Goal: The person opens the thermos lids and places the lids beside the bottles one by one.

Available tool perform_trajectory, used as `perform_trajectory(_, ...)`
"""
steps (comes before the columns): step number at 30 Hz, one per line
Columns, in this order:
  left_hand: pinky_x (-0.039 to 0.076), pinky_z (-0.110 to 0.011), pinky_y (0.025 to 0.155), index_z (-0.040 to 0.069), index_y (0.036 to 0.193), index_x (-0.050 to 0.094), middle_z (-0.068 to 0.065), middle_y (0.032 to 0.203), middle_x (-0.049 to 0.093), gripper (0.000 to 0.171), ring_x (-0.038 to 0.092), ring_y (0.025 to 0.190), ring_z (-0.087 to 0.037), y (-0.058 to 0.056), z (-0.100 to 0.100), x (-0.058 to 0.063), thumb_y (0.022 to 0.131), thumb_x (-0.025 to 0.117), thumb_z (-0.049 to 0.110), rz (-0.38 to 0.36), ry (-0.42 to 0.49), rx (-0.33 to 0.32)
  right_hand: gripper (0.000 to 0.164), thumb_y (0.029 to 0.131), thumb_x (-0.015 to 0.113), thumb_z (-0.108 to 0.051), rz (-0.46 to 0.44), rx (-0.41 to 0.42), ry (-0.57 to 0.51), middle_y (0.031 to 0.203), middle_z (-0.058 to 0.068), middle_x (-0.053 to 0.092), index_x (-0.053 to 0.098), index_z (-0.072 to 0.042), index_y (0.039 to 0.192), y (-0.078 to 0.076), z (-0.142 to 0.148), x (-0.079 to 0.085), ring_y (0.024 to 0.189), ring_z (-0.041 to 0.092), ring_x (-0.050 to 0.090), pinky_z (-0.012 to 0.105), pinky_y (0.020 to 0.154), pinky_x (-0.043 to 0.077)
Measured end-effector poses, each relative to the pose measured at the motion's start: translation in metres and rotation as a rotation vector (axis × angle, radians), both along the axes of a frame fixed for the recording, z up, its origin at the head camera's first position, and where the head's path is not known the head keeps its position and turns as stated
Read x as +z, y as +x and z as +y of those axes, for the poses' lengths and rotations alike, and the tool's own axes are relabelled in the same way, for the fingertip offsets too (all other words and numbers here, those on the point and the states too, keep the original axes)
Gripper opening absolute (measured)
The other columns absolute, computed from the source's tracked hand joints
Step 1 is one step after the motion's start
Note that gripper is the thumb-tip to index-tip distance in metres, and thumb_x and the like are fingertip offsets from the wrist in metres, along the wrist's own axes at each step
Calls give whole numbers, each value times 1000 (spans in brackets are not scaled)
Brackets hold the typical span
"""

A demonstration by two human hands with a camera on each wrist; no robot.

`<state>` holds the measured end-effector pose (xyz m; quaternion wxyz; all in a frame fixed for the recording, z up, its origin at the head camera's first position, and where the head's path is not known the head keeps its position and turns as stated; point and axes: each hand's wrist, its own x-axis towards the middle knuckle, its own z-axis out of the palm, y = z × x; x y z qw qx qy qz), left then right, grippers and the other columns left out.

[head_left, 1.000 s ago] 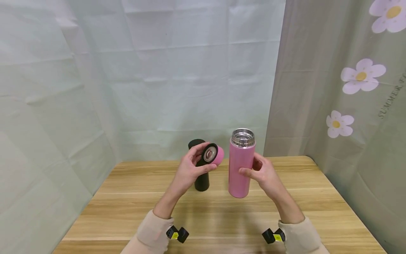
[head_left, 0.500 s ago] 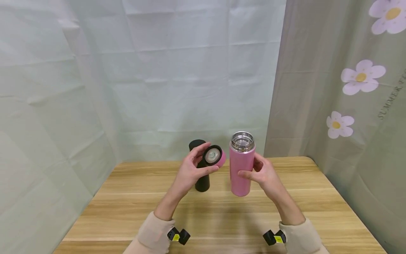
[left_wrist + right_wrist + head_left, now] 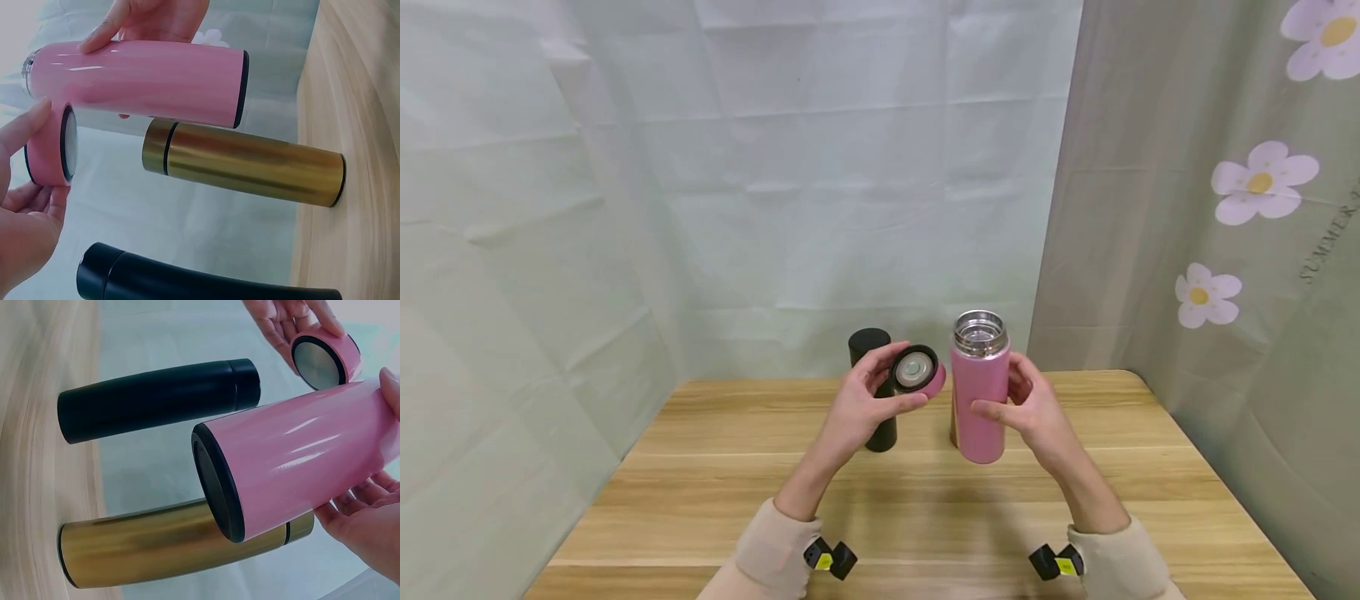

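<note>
Left fingers (image 3: 883, 354) pinching lid (image 3: 915, 371), right fingers (image 3: 1024, 367) gripping pink bottle (image 3: 979, 383) (2 aloft!); a slack grip could drop either.

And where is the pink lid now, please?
In the head view, the pink lid is held in the left hand, just left of the open pink bottle.

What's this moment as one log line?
left hand: holds lid | right hand: holds pink bottle, uncapped | table: black bottle, gold bottle standing

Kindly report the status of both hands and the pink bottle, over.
Left hand holds pink lid. Right hand grips uncapped pink bottle, above table. Black bottle, gold bottle stand behind.
</note>
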<state>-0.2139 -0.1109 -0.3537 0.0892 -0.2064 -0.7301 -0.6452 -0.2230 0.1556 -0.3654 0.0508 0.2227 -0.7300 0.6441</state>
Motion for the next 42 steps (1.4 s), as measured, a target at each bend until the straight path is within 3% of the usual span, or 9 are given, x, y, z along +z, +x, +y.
perform_trajectory(17,41,-47,115,13,149,56,-6,150,51,73,55,133,-23,-1,-8,-4,84,87,8,-17,11,21,66,89,80,-12,-3,14,16,134,15,63,46,-6,146,2,-5,-1,116,32,62,36,96,53)
perform_trajectory(22,44,-45,112,15,147,57,-6,147,56,73,55,132,-23,-1,-25,-4,82,87,4,-37,29,42,68,87,83,-13,-24,20,10,133,15,64,47,-7,144,4,-13,-4,116,32,62,40,98,52)
perform_trajectory(28,48,-24,102,10,148,53,-9,149,53,75,49,138,-25,1,-53,-2,82,86,1,-71,23,71,72,85,85,-16,-45,30,-6,135,14,62,46,-9,145,6,-29,-4,116,32,61,46,98,50)
perform_trajectory(31,48,-19,100,8,149,51,-10,149,52,76,48,139,-26,2,-69,-4,82,86,1,-77,-3,96,73,85,86,-19,-60,43,-16,135,13,62,46,-11,145,7,-38,-4,116,32,60,46,98,51)
perform_trajectory(39,45,-16,101,4,151,47,-13,150,49,76,44,143,-27,1,-98,-17,85,85,3,-114,-43,125,75,83,87,-18,-102,64,-38,136,13,62,45,-10,145,8,-63,-10,118,31,61,45,98,51)
perform_trajectory(42,43,-24,110,4,152,45,-14,152,48,76,41,145,-28,-2,-106,-22,86,84,4,-142,-58,134,75,84,86,-17,-116,69,-41,136,13,62,45,-11,146,6,-71,-13,118,31,61,47,99,52)
